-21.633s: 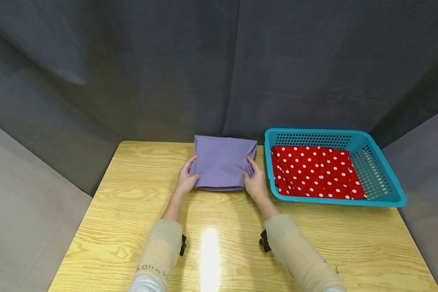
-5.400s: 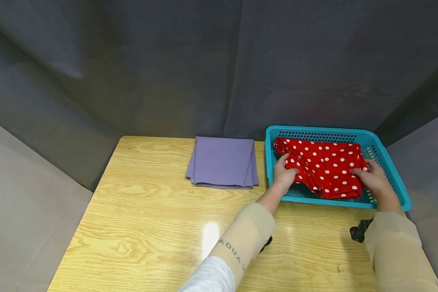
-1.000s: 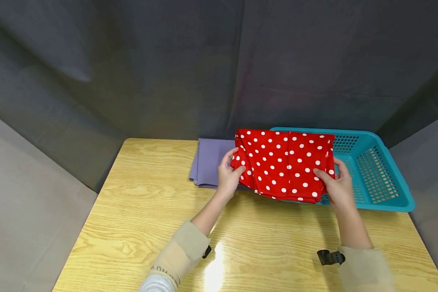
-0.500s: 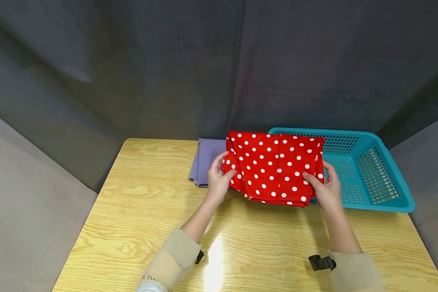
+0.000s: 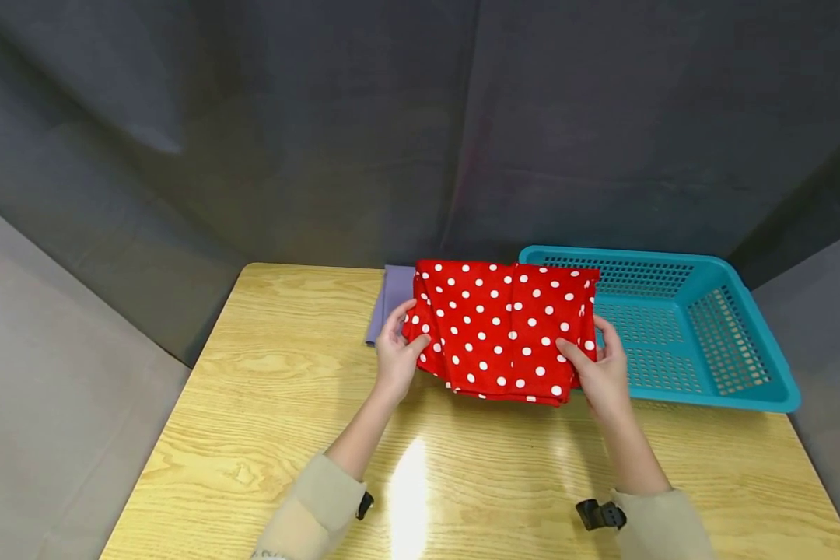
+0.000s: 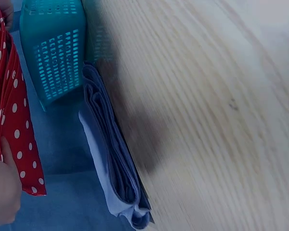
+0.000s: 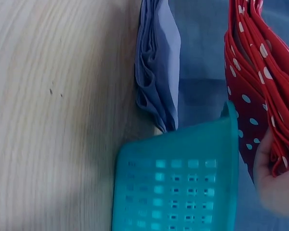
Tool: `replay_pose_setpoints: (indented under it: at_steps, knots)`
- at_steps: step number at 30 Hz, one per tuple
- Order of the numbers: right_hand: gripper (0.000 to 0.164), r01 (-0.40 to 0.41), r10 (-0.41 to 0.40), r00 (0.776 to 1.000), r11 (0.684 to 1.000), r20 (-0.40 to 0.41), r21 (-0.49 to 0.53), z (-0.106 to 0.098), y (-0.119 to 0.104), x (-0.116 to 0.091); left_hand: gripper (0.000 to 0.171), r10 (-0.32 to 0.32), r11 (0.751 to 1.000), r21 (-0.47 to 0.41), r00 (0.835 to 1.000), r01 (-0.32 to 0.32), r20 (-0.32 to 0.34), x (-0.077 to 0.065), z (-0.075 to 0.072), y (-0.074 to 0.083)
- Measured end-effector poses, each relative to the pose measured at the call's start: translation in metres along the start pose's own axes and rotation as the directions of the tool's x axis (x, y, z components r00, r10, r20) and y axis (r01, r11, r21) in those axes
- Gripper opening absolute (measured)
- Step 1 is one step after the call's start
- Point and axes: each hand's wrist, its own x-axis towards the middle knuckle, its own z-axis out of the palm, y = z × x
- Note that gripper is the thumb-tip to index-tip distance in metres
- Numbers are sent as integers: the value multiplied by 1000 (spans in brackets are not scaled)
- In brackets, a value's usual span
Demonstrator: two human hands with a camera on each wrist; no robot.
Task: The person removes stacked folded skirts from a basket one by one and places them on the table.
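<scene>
A folded red cloth with white polka dots [image 5: 500, 334] is held up between both hands, raised off the table in the wrist views. My left hand [image 5: 395, 358] pinches its left side, thumb on the front and fingers behind. On the opposite side my right hand [image 5: 604, 377] grips it the same way. Behind and below the red cloth lies a folded purple cloth [image 5: 393, 292], mostly hidden in the head view. Both wrist views show the purple cloth's layered folds [image 6: 111, 139] on the table under the red one.
A teal perforated basket [image 5: 766, 350] stands at the back right of the wooden table [image 5: 252, 404]; the red cloth overlaps its left end in the head view. A dark curtain [image 5: 322, 132] hangs right behind the table's back edge.
The red cloth has come out of the basket, gripped by both hands, and moved left over the purple cloth. In the last second it shifted further left and slightly nearer the front.
</scene>
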Motion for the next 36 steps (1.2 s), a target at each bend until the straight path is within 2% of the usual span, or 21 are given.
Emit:
replay_pose_setpoints:
  at_steps: [5, 7, 8, 11, 14, 15, 16, 18, 26, 28, 29, 32, 35, 36]
  knots:
    - [64, 33, -33, 999, 999, 11, -38, 5, 9, -1, 54, -16, 1000, -6, 1000, 16, 2, -3, -9, 1]
    - [64, 54, -54, 998, 998, 22, -25, 7, 13, -3, 55, -29, 1000, -7, 1000, 29, 5, -4, -13, 1]
    - [63, 88, -89, 995, 996, 45, 25, 6, 19, -1, 55, -33, 999, 0, 999, 33, 5, -5, -16, 1]
    - [63, 113, -115, 991, 993, 65, 31, 11, 20, -7, 54, -40, 999, 27, 999, 40, 0, -9, -21, 9]
    - [63, 97, -97, 994, 995, 54, 5, 16, 21, -10, 54, -50, 997, 58, 999, 50, -7, -15, -25, 19]
    - [63, 64, -62, 997, 997, 35, -52, 20, 16, -14, 53, -49, 997, 60, 999, 50, -11, -16, -26, 22]
    - [63, 56, -54, 998, 996, 34, -65, 22, 16, -15, 53, -50, 997, 65, 999, 51, -15, -18, -27, 25]
    - [63, 34, -32, 999, 996, 26, -81, 25, 17, -16, 53, -62, 997, 54, 998, 63, -18, -20, -30, 25]
    - [62, 43, -40, 998, 997, 39, -68, 35, 23, -25, 55, -72, 997, 23, 997, 73, -27, -21, -51, -1]
    - [62, 42, -39, 998, 996, 47, -72, 39, 21, -31, 55, -79, 996, 31, 996, 80, -28, -23, -55, -1]
    - [62, 72, -69, 995, 997, 65, -30, 38, 28, -30, 55, -85, 996, 30, 996, 86, -27, -24, -57, -1]
    - [63, 98, -97, 992, 995, 81, -20, 41, 37, -31, 56, -100, 994, 40, 995, 101, -30, -28, -63, -1]
    - [63, 82, -80, 993, 996, 90, -18, 44, 40, -34, 56, -120, 992, 36, 992, 121, -31, -32, -69, -1]
    - [62, 55, -51, 995, 997, 82, -55, 47, 35, -38, 56, -124, 991, 35, 992, 125, -32, -33, -71, -1]
